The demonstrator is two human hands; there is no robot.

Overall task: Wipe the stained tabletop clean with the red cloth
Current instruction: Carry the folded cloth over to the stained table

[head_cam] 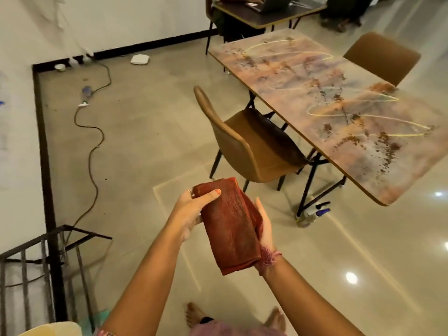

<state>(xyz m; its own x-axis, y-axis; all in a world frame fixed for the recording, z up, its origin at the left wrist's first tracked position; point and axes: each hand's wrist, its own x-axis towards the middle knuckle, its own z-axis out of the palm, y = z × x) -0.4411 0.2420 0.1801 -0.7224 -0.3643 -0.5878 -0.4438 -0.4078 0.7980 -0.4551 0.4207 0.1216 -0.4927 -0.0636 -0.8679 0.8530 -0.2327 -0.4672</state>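
Out on the open floor, well short of the bench (363, 141), the person stands with both hands raised in front of the body and the red cloth (230, 226) folded into a thick oblong between them. The left hand (194, 207) is curled round the cloth's upper left side, thumb laid flat across the top face, fingers tucked beneath. The right hand (263, 224) is cupped open against the cloth's right edge, palm in, more steadying the fold than gripping it. So the cloth is in the air, nowhere near the surface it is meant for.

And what a surface. The bench top is smeared across its whole length with orange-brown streaks, dark crumbly specks and looping pale yellow lines. No part of it looks wiped yet, so I'd call this the very start.

Now the hazards. A brown chair (249, 151) sits tucked at the near side of the bench, right on the approach line; reaching over it could leave the far stains untouched, and a second chair (383, 57) stands on the other side. The specks look loose: a fast sweep may push them off the edge onto the floor rather than gather them. The fold, lightly held on the right, could fall open mid-stroke. A cable (91, 151) snakes across the floor to the left, and the feet are bare.
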